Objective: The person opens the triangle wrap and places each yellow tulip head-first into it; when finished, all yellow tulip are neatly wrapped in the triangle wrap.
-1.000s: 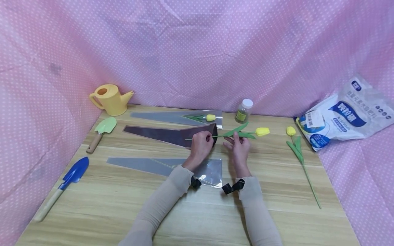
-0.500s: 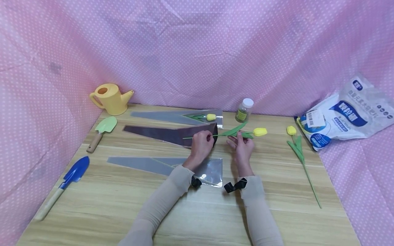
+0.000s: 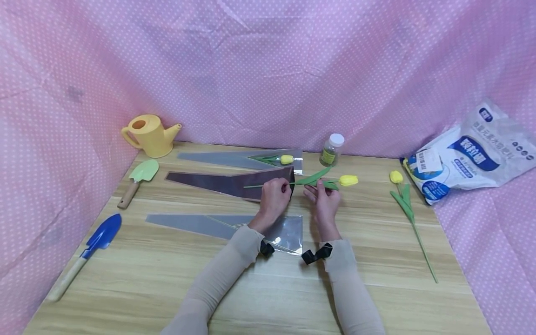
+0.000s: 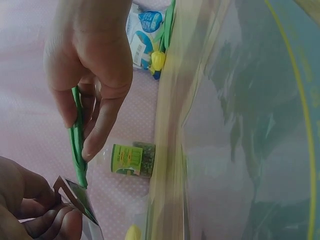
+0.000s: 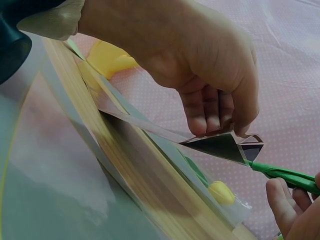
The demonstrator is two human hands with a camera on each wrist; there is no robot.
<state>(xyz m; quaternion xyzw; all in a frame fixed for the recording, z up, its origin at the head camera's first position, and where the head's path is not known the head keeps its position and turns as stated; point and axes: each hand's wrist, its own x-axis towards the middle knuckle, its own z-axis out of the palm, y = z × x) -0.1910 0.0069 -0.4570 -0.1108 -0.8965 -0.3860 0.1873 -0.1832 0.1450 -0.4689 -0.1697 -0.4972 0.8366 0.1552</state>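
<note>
A pale wooden tabletop is bordered along its far, left and right edges by pink cloth printed with white dots. At the far left corner, a yellow watering can is stood upright, its spout turned right. Near it, by the left edge, a green-bladed trowel with a brown handle is laid; nearer the front, a blue-bladed trowel with a pale handle is placed. Towards the far edge, right of centre, a clear, white-capped bottle is set upright. At the far right corner, a white-and-blue bag, marked with a barcode sticker, is propped against the cloth.
</note>
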